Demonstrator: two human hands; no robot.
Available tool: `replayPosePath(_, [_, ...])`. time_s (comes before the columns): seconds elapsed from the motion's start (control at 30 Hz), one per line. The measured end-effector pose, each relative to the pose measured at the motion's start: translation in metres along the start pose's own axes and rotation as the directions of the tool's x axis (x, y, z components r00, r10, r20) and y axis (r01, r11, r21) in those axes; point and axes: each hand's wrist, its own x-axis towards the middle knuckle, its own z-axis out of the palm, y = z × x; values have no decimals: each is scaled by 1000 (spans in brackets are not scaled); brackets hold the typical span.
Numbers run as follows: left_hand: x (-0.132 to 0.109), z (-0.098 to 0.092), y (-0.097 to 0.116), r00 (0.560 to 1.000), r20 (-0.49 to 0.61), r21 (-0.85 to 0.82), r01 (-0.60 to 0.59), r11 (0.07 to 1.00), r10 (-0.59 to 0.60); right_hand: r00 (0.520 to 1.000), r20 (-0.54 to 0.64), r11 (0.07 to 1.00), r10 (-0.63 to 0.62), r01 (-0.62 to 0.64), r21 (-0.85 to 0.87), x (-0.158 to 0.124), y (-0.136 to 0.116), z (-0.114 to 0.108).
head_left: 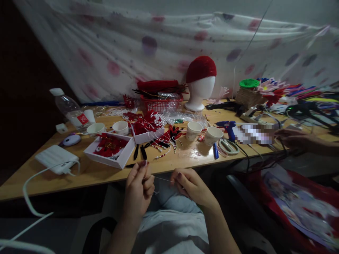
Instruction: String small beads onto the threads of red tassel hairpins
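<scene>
Above my lap, at the table's front edge, my left hand (140, 188) is closed in a pinch, thumb and forefinger pressed together. A thin pale thread (162, 179) runs taut from it to my right hand (192, 185), whose curled fingers grip the other end. Anything else small within the left fingertips is too dim to make out. Just beyond that hand lie narrow black fuzzy pieces (143, 152). Behind them are red and black strands tipped with beads (172, 137), and a white box (108, 160) with red ornaments inside.
Paper cups (194, 131), scissors (229, 146), a blue glue gun (230, 129) and a blue pen (216, 151) are on the table. A red basket (161, 105) and a red-capped mannequin head (201, 84) stand behind. At left are a bottle (70, 111) and a white adapter (57, 158). Another person's hand (296, 139) is at right.
</scene>
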Motion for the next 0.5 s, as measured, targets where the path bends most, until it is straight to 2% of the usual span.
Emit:
replayPosePath(0.07, [0,-4,7,1000,-22,-34,-4,999,3,998,-32,998,-54,54,-17,0,-1,-4])
replayPosePath(0.17, [-3,-9,15,997,-58,-70,-49,996,45,977,-167,986,-133,113,-124,5,-4,-5])
replayPosePath(0.23, [-5,-10,18,996,-70,-81,-65,995,59,954,-266,987,-140,112,-119,8,-4,-4])
replayPosePath(0.37, [-10,-11,19,992,-90,-78,-100,992,93,886,-462,985,-29,105,140,11,0,-3])
replayPosePath(0.43, [-10,-11,18,991,-98,-71,-104,992,96,880,-474,964,11,117,240,11,0,-6])
replayPosePath(0.5, [-11,-12,17,990,-106,-66,-105,992,97,904,-426,939,41,111,325,10,-2,-10])
